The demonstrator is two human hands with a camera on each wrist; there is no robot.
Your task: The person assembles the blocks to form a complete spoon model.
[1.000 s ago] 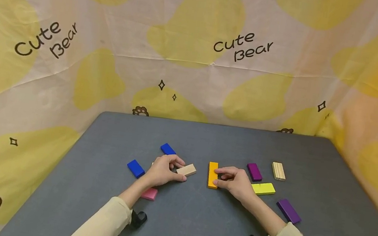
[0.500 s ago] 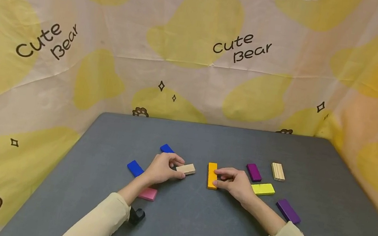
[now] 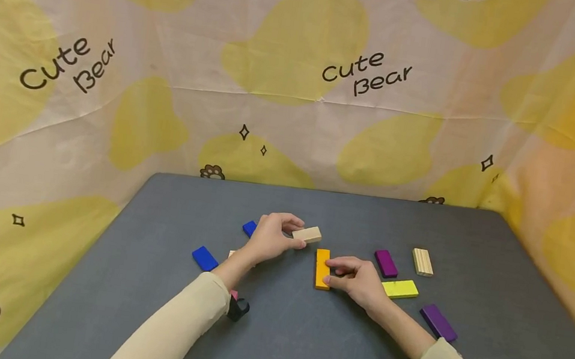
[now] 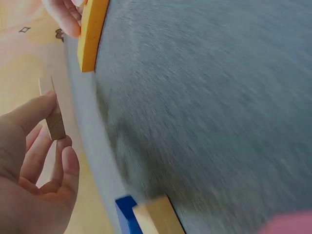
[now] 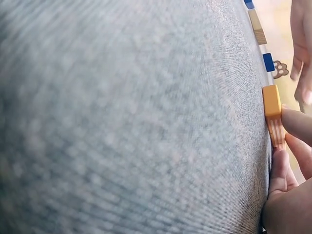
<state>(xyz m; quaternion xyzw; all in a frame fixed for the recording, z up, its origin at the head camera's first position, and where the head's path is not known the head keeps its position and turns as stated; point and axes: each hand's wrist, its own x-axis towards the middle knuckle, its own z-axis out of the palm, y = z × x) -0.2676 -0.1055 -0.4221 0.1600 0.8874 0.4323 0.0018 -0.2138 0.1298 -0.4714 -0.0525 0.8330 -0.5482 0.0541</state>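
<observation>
My left hand (image 3: 270, 238) pinches a pale wooden block (image 3: 307, 234) between thumb and fingers. In the left wrist view this block (image 4: 55, 126) appears raised over the table, tilted against the cloth behind. An orange block (image 3: 322, 269) lies lengthwise near the table's middle, just nearer to me than the pale one. The fingertips and thumb of my right hand (image 3: 361, 280) touch its right long side without wrapping round it. In the right wrist view, the orange block's near end (image 5: 271, 101) shows beside the thumb.
To the left lie two blue blocks (image 3: 205, 258), plus a pale wooden block (image 4: 158, 214) and a pink block (image 3: 234, 294), both mostly hidden by the left arm. On the right are a magenta block (image 3: 386, 264), striped wood (image 3: 422, 262), a yellow block (image 3: 400, 288) and a purple block (image 3: 439, 322).
My left hand has moved away from me and to the right with the pale block, ending beyond the orange block's far end. The right hand and the orange block stay in place.
</observation>
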